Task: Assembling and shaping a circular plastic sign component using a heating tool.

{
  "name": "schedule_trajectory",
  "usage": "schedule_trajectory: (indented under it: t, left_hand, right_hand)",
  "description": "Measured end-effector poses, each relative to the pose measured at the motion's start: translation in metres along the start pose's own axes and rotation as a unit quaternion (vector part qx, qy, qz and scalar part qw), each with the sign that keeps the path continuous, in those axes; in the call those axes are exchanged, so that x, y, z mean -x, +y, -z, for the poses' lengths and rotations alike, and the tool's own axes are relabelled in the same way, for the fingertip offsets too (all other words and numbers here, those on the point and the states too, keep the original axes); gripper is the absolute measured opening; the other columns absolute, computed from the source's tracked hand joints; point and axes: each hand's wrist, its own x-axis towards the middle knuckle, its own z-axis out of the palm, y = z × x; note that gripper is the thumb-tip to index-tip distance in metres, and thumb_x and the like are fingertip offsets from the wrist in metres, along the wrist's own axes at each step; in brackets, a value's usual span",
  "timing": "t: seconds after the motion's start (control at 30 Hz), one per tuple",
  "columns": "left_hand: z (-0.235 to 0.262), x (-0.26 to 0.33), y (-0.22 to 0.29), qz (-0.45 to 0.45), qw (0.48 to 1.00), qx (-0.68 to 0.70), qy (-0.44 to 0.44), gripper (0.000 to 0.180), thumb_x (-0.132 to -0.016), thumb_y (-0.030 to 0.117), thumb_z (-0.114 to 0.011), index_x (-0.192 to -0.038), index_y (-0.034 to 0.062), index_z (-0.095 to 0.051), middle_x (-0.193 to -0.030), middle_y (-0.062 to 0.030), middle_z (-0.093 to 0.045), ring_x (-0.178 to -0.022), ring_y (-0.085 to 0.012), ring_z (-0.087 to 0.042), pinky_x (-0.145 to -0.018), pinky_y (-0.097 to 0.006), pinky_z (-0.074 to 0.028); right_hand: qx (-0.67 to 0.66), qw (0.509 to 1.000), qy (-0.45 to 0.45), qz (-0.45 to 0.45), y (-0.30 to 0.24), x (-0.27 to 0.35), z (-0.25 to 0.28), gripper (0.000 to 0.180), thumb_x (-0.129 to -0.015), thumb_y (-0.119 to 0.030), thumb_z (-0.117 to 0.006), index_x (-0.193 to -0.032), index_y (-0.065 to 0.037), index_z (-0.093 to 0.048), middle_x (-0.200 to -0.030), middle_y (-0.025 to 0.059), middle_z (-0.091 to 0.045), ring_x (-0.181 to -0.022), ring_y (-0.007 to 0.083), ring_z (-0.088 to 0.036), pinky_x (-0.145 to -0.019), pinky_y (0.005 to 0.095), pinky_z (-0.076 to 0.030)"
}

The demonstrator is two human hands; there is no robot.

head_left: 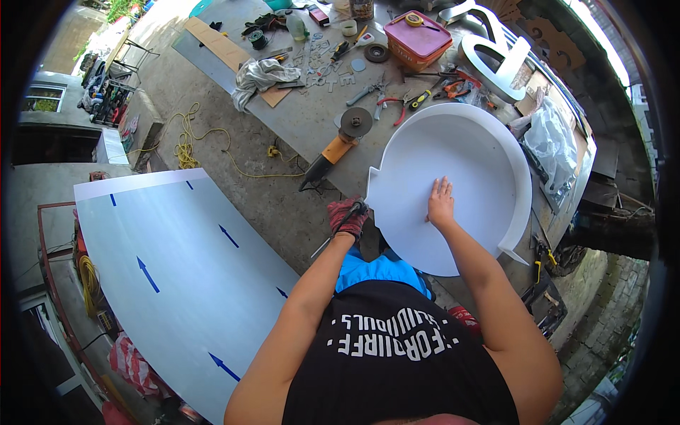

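Note:
A large round white panel (pixel 414 223) with a raised white rim strip (pixel 522 173) lies at the table's near edge. The strip runs around the far and right sides; its loose end sticks out at the lower right. My bare right hand (pixel 440 202) rests flat on the panel, fingers stretched out. Beside the panel's left edge, my left hand (pixel 346 218) in a red glove is closed around a slim dark tool (pixel 361 207). A thin rod shows below that hand; the tool's exact kind is unclear. An angle grinder (pixel 336 150) lies just beyond, its disc upward.
A big sheet with blue arrows (pixel 184 269) lies at left. Pliers (pixel 401 108), a screwdriver (pixel 419 99), small cut letters (pixel 329 78), an orange basket (pixel 416 46) and white channel letters (pixel 496 60) cover the table's far part. A yellow cord (pixel 185 142) trails across the floor.

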Motion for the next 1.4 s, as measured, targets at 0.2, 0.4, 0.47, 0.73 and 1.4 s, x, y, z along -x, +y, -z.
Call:
schedule_trajectory:
  t: [0.2, 0.4, 0.47, 0.73, 1.4]
  left_hand:
    - [-0.006, 0.002, -0.005, 0.005, 0.999, 0.033, 0.012, 0.042, -0.080, 0.034, -0.080, -0.113, 0.0085, -0.075, -0.110, -0.0138, -0.076, -0.101, -0.0344, -0.073, -0.091, -0.044, -0.057]
    - [0.007, 0.002, 0.010, 0.047, 0.997, -0.003, -0.066, 0.051, -0.083, 0.048, -0.073, -0.119, 0.0122, -0.072, -0.120, -0.0122, -0.073, -0.112, -0.0338, -0.068, -0.102, -0.049, -0.050]
    - [0.008, 0.001, 0.005, 0.041, 0.997, -0.008, -0.064, 0.050, -0.083, 0.049, -0.073, -0.119, 0.0135, -0.073, -0.119, -0.0105, -0.074, -0.112, -0.0336, -0.067, -0.101, -0.049, -0.050]
    - [0.009, 0.004, 0.007, 0.034, 0.997, -0.046, -0.049, 0.048, -0.080, 0.049, -0.076, -0.115, 0.0155, -0.074, -0.119, -0.0070, -0.074, -0.109, -0.0330, -0.068, -0.098, -0.043, -0.049]
    - [-0.049, -0.002, -0.027, -0.013, 0.998, 0.030, 0.054, 0.052, -0.075, 0.049, -0.079, -0.115, 0.0152, -0.076, -0.106, -0.0089, -0.077, -0.099, -0.0310, -0.072, -0.091, -0.044, -0.050]
  right_hand:
    - [0.001, 1.000, 0.006, 0.001, -0.001, -0.002, -0.001, 0.142, -0.051, -0.024, -0.102, -0.161, 0.000, -0.017, -0.169, 0.0278, -0.009, -0.153, 0.0461, -0.023, -0.105, 0.0525, -0.048]
    - [0.005, 1.000, 0.001, -0.004, 0.005, -0.004, -0.007, 0.142, -0.051, -0.025, -0.102, -0.161, 0.000, -0.017, -0.169, 0.0282, -0.008, -0.153, 0.0461, -0.023, -0.105, 0.0522, -0.048]
    - [0.005, 1.000, 0.005, 0.001, 0.003, -0.003, -0.006, 0.142, -0.051, -0.025, -0.102, -0.161, 0.000, -0.017, -0.169, 0.0280, -0.008, -0.153, 0.0460, -0.023, -0.105, 0.0520, -0.048]
    - [0.008, 1.000, 0.003, -0.002, 0.001, -0.001, -0.001, 0.142, -0.051, -0.026, -0.102, -0.161, 0.000, -0.017, -0.169, 0.0272, -0.010, -0.153, 0.0456, -0.023, -0.106, 0.0522, -0.048]
    - [0.000, 1.000, 0.004, -0.005, 0.001, 0.002, 0.001, 0.123, -0.064, -0.015, -0.094, -0.161, 0.001, -0.020, -0.168, 0.0280, -0.013, -0.152, 0.0463, -0.025, -0.105, 0.0513, -0.048]
